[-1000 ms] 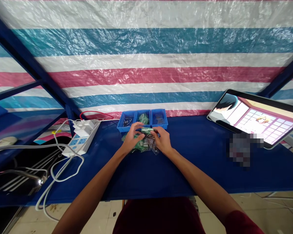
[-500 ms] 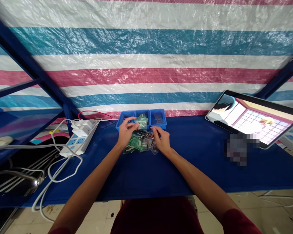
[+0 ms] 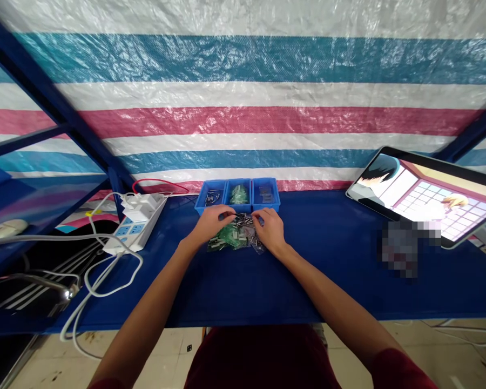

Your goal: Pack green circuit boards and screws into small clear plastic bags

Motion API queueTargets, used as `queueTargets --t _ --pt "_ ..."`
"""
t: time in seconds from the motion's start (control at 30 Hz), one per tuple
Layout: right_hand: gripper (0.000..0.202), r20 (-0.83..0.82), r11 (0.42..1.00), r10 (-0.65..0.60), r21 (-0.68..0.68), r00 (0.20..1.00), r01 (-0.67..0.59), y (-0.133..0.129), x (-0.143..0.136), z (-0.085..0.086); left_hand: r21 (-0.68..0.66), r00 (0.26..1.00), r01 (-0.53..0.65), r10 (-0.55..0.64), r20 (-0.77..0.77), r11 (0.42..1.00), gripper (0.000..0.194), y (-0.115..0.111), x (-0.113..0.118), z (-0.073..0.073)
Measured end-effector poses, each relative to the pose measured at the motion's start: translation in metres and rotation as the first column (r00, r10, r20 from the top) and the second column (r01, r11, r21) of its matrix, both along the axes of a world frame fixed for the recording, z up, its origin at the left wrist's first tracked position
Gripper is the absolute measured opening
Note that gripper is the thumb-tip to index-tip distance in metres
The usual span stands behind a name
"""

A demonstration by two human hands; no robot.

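My left hand is closed, thumb and forefinger brought together over the pile's left side; whatever they hold is too small to make out. Opposite it, my right hand pinches at the pile's right edge, its fingertips hiding what is between them. Between the hands lie small dark metal pieces, with green plastic packets in front and clear packets at the right. Just behind stand three joined blue bins: the left bin has loose metal pins, the middle bin greenish packets, the right bin clear pieces.
On the blue table, a white power strip with plugs and looping white cables sits left. A tablet playing a cartoon leans at the right, a blurred-out object before it. Striped sheeting hangs behind.
My left hand has come down from the middle bin toward the pile, uncovering the left and middle bins. My right hand stays at the pile's right edge. The view has shifted slightly.
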State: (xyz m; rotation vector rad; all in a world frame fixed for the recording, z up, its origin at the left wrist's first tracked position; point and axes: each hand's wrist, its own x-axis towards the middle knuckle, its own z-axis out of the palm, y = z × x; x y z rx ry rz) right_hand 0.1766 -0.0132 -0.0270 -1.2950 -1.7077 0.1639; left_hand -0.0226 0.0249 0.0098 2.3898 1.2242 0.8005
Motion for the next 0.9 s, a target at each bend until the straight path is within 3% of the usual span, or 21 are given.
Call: queueTargets --t 0.23,0.5,0.67,0.9 --pt "0.017 0.032 0.999 0.022 -0.05 0.999 -0.02 0.006 0.002 -0.007 0.113 0.953 0.022 0.013 -0.303 0.993 0.022 0.0 0.013 -0.019" --pt "0.019 0.042 0.997 0.032 -0.075 0.999 -0.029 0.004 0.001 -0.005 0.18 0.917 0.017 0.056 -0.396 0.983 0.018 0.0 0.018 -0.022" --pt "0.019 0.04 0.997 0.031 -0.07 0.999 -0.028 0.006 0.001 -0.007 0.255 0.881 0.083 0.049 -0.471 0.963 0.016 -0.002 0.022 -0.021" --pt "0.019 0.04 0.997 0.037 -0.066 0.999 -0.034 0.006 0.001 -0.007 0.299 0.885 0.12 0.035 -0.465 0.947 0.019 -0.004 0.02 -0.018"
